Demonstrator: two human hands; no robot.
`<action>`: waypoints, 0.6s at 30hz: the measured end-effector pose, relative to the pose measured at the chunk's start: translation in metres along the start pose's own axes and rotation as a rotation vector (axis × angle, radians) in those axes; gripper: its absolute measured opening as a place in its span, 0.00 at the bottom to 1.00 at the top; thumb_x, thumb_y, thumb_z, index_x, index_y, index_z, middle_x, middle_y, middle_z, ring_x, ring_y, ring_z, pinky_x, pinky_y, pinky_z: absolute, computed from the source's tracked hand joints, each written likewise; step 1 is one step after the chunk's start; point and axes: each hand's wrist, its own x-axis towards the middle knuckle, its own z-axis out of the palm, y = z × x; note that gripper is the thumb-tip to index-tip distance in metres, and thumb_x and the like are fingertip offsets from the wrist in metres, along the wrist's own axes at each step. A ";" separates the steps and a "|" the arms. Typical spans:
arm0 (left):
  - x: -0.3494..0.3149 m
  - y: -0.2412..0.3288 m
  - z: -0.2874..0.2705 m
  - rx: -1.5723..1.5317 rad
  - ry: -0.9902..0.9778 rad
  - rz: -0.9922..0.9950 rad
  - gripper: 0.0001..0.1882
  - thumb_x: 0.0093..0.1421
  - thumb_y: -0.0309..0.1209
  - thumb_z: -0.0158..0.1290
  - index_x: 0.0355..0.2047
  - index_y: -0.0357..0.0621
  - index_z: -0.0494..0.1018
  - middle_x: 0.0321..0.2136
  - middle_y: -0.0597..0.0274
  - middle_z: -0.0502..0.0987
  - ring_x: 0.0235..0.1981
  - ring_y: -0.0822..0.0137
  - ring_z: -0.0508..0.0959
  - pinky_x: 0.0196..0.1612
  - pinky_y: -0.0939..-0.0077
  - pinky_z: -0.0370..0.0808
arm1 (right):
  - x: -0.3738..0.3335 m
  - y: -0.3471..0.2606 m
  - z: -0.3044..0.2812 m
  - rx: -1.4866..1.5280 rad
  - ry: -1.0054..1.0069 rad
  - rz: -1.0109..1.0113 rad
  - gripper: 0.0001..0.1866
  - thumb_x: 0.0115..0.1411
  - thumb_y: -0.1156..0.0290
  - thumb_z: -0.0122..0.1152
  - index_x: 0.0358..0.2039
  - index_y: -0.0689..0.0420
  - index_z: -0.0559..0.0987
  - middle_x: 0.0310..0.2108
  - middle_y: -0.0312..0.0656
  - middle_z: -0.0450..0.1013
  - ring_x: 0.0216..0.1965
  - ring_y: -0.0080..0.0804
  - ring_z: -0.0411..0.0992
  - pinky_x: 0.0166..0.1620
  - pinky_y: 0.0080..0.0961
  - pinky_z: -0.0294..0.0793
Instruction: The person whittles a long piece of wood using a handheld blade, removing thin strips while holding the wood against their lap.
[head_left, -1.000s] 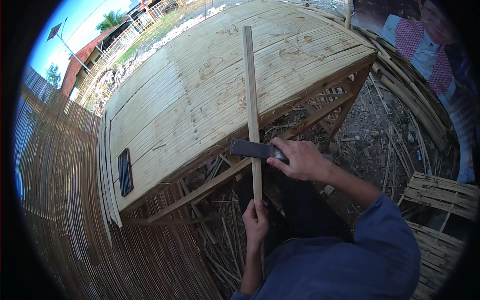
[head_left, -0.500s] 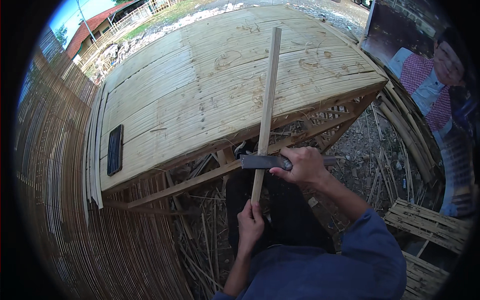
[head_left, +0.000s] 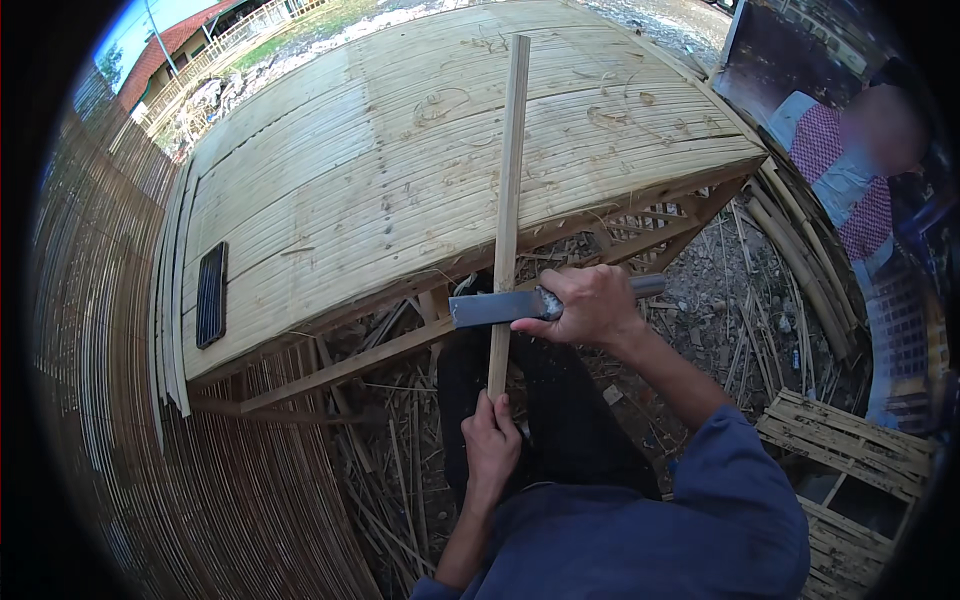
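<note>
A long, straight strip of pale wood or bamboo slants up from my lap across the near edge of the slatted tabletop. Its lower end is gripped by my left hand, with the fingers closed round it. My right hand is wrapped round the grip of a broad, square-ended knife. The grey blade lies crosswise over the strip, just short of the table edge, and points left. Part of the knife's handle sticks out to the right of my fist.
The slatted bamboo table carries curled shavings and a dark phone at its left. A bamboo screen stands left. Bamboo poles and a large printed banner are on the right, with a slatted bamboo piece below. Strips litter the ground.
The blade has tilted so more of its flat face shows, and it has shifted slightly left along with the strip and both hands. The whole view has shifted a little too.
</note>
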 end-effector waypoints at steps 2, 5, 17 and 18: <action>0.001 0.005 -0.002 0.010 -0.043 -0.046 0.10 0.63 0.29 0.43 0.28 0.35 0.64 0.14 0.41 0.68 0.20 0.40 0.73 0.18 0.58 0.63 | 0.002 0.000 -0.001 0.000 -0.018 -0.012 0.39 0.45 0.25 0.45 0.17 0.54 0.73 0.10 0.41 0.68 0.14 0.38 0.73 0.18 0.35 0.73; 0.002 0.003 -0.003 -0.001 -0.025 -0.046 0.10 0.64 0.30 0.43 0.29 0.36 0.65 0.14 0.41 0.68 0.22 0.40 0.73 0.19 0.58 0.64 | 0.003 -0.004 -0.003 -0.001 -0.039 0.013 0.39 0.46 0.25 0.45 0.17 0.55 0.72 0.10 0.41 0.69 0.14 0.38 0.72 0.18 0.35 0.73; 0.000 -0.015 -0.001 -0.140 -0.061 -0.079 0.13 0.65 0.34 0.41 0.30 0.35 0.68 0.16 0.48 0.71 0.18 0.52 0.75 0.21 0.66 0.67 | -0.021 -0.016 0.005 0.064 -0.049 -0.147 0.37 0.45 0.26 0.49 0.15 0.55 0.71 0.11 0.41 0.69 0.13 0.38 0.71 0.18 0.32 0.71; 0.000 -0.016 -0.001 -0.138 -0.061 -0.077 0.13 0.65 0.34 0.41 0.30 0.35 0.68 0.16 0.48 0.71 0.18 0.52 0.75 0.21 0.66 0.67 | -0.025 -0.020 0.003 0.064 -0.068 -0.189 0.37 0.44 0.27 0.50 0.15 0.54 0.70 0.11 0.40 0.68 0.13 0.38 0.71 0.17 0.31 0.70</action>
